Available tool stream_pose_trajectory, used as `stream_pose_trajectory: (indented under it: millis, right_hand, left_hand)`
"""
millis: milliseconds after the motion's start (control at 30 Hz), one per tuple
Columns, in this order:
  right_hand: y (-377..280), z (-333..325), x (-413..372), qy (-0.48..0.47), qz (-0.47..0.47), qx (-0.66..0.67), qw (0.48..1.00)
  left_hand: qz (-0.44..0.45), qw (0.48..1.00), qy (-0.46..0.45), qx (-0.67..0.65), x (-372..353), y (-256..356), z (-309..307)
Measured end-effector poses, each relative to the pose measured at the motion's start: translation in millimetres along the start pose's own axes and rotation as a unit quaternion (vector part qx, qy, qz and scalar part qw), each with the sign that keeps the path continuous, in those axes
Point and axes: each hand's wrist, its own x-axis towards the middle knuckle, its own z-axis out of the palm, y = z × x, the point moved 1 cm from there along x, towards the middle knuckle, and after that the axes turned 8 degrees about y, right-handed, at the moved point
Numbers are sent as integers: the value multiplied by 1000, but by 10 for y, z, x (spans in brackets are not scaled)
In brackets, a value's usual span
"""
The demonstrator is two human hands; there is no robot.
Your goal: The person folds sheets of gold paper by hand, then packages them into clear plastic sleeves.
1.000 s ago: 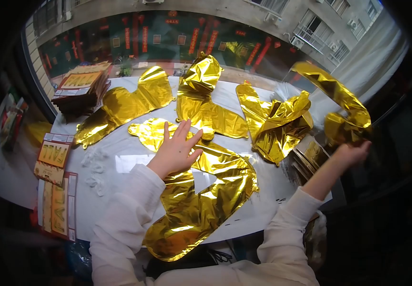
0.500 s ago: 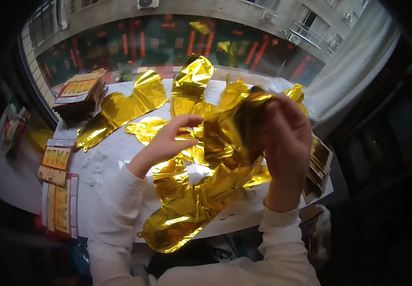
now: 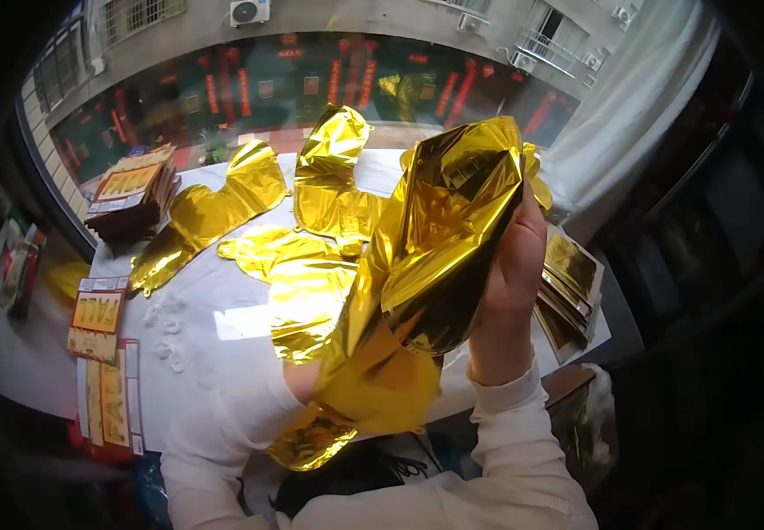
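Above the white table [image 3: 205, 300], we hold up a large gold foil balloon [image 3: 452, 203], partly over the flat foil pieces [image 3: 311, 291]. Our right hand [image 3: 516, 265] supports its right edge; our left hand [image 3: 302, 380] is mostly behind its lower part. Foil hides our fingers, so we cannot tell if they pinch. A light grip, we think, avoids creases.

Foil pieces [image 3: 209, 208] lie on the table [image 3: 209, 380] — between left stack [image 3: 133, 190] and right stack [image 3: 567, 291].
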Motion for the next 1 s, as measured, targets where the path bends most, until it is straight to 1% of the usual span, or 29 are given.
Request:
stream_pose_trajectory:
  millis: [67,100,133,167,200,233,267,300,333,367,400,433,467,500,567,600,633,667,700,733,767,800,867,900,967,1000]
  right_hand:
    - [-10,41,-49,8,-10,-9,1000]
    - [-35,59,-68,14,-21,-17,1000]
    - [-73,57,-82,14,-25,-16,999]
    - [-105,55,-100,-18,-7,6,1000]
    - [-127,55,-116,-51,12,29,998]
    - [-170,50,-131,-52,12,32,998]
    - [-227,45,-146,-67,5,20,998]
    - [-261,51,-154,-83,-2,9,997]
    - [-216,107,-275,-93,-192,-120,969]
    - [-308,-59,-227,-48,-293,-213,931]
    - [-483,172,-311,67,-191,-120,972]
    - [-648,396,-398,178,-79,-24,980]
    - [-636,350,-373,174,-70,-16,982]
    - [-789,267,-292,160,-97,-37,982]
    - [-1079,57,-201,137,-154,-80,975]
    - [-1221,-47,-159,126,-185,-104,969]
    - [-1364,-153,-123,115,-216,-128,961]
    - [-1402,-219,-103,104,-247,-154,951]
    - [-1392,-266,-105,94,-276,-181,939]
    - [-1398,-317,-109,82,-305,-207,926]
    - [-1436,-357,-67,70,-334,-232,911]
    - [-1408,-372,-69,56,-363,-257,894]
    - [-1424,-419,-47,28,-421,-304,854]
    - [-1654,-682,64,-170,-221,-216,936]
    - [-1302,-347,61,-166,-69,-111,978]
    - [-1156,-317,124,-145,-38,-59,987]
  left_hand:
    - [25,999,-34,-16,14,67,181]
    - [22,999,-39,-14,200,-206,78]
    - [83,981,-140,-109,466,-690,-119]
    - [141,939,-236,-204,595,-953,-201]
    - [140,940,-235,-205,514,-970,-138]
    - [24,931,-144,-334,351,-953,-52]
    - [-93,888,-44,-449,181,-901,-7]
    - [-93,890,-38,-445,8,-672,39]
    - [-62,982,-6,-178,-199,-349,125]
    - [-28,994,26,104,-371,-40,245]
    - [7,963,58,264,-486,221,407]
    - [38,903,89,419,-613,460,571]
    - [-113,894,83,425,-824,696,688]
    - [-263,866,77,419,-1097,856,731]
    - [-278,838,143,447,-1812,859,815]
    - [-302,847,239,366,-2290,762,859]
    - [-319,843,331,279,-2765,606,926]
    - [-379,779,409,286,-3167,469,1037]
    - [-434,704,482,289,-3479,322,1167]
    - [-576,566,499,314,-3684,126,1254]
    - [-694,406,496,328,-3868,-59,1318]
    - [-695,404,498,325,-4075,-255,1394]
    - [-597,368,509,498,-4594,-620,1538]
    - [-538,346,505,580,-4821,-761,1572]
    - [-402,294,481,721,-5036,-938,1631]
    - [-402,295,484,719,-4493,-567,1573]
